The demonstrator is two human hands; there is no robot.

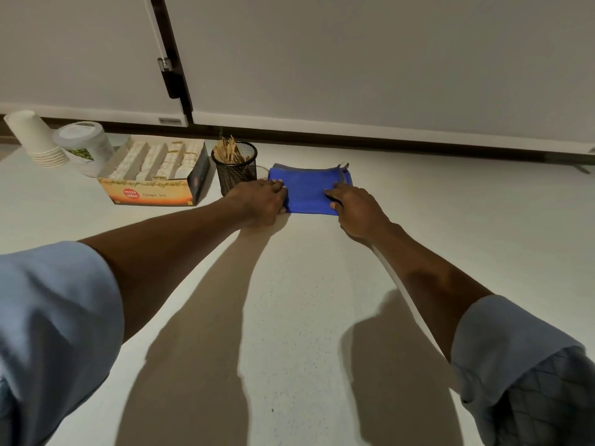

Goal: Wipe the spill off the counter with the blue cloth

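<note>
A folded blue cloth (307, 189) lies flat on the white speckled counter (289, 317), near the back wall. My left hand (262, 201) rests at the cloth's left edge, fingertips curled onto it. My right hand (357, 209) lies on the cloth's right side with its fingers spread across the top and the thumb at the front edge. Both hands touch the cloth, which stays flat on the counter. I see no spill on the counter.
A black mesh cup of wooden sticks (234, 165) stands just left of the cloth. Further left are an open tea box (154, 175), a white lidded jar (84, 146) and a stack of paper cups (35, 140). White cabinet doors (354, 59) rise behind.
</note>
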